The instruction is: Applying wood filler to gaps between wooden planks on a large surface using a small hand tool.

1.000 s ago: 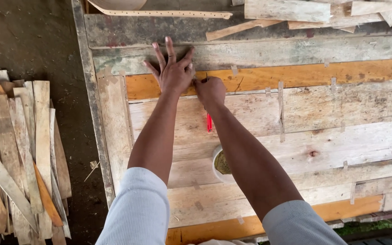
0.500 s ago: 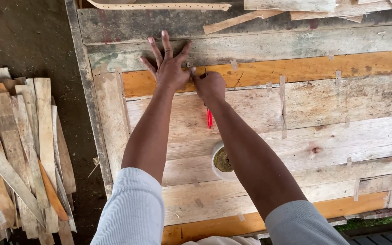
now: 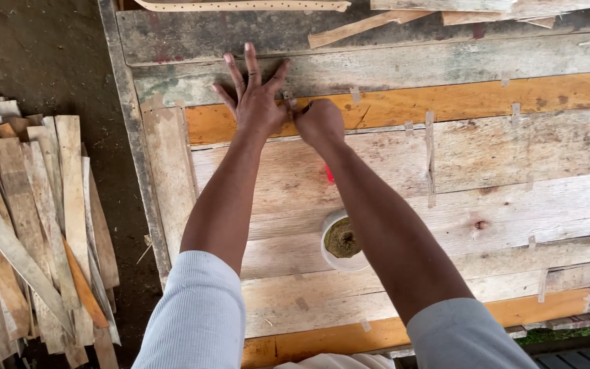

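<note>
Two hands on far desk (image 3: 513, 143): left hand (image 3: 257, 102) flat, fingers spread, grasping nothing; right hand (image 3: 319, 123) clenched around red tool (image 3: 328, 175); white bowl (image 3: 339, 242) nearer.

Both arms are bare from the hands up past the elbows. The left hand (image 3: 257, 102) and the right hand (image 3: 320, 124) wear no gloves. A dark thin band, seemingly a ring, sits on one finger of the left hand. The left sleeve (image 3: 198, 318) is pale grey-white, of a finely ribbed knit, and ends in a rounded bunched edge above the elbow. The right sleeve (image 3: 464, 335) is of the same pale ribbed cloth and ends likewise above the elbow. A bit of the same light garment shows at the bottom edge between the two sleeves.
</note>
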